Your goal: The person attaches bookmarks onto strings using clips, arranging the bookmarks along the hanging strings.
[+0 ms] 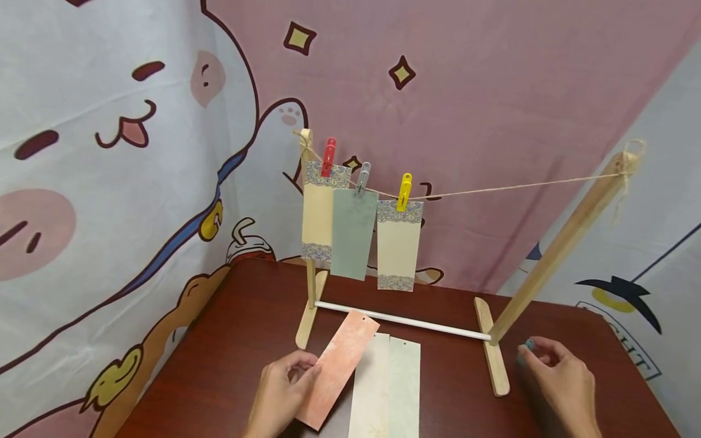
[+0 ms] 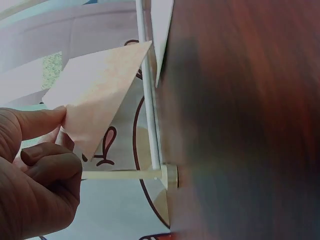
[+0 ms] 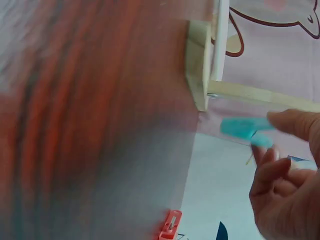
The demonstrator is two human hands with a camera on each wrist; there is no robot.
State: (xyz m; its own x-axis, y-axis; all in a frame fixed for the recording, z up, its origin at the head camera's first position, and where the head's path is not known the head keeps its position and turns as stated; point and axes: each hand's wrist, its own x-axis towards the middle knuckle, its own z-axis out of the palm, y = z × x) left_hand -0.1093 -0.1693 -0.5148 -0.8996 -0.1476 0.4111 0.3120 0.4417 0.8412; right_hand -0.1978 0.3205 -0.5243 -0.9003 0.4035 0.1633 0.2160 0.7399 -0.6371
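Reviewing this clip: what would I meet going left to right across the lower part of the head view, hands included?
Going by their middles: left hand → peach card it holds → cream card → pale green card → right wooden foot of the stand → teal clip → right hand pinching that clip.

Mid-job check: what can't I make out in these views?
Turquoise clip: head view, mostly covered by the right hand.
Cream card and pale green card: head view, lower ends cut off by the bottom edge.
Red clip: right wrist view, cut off by the bottom edge.
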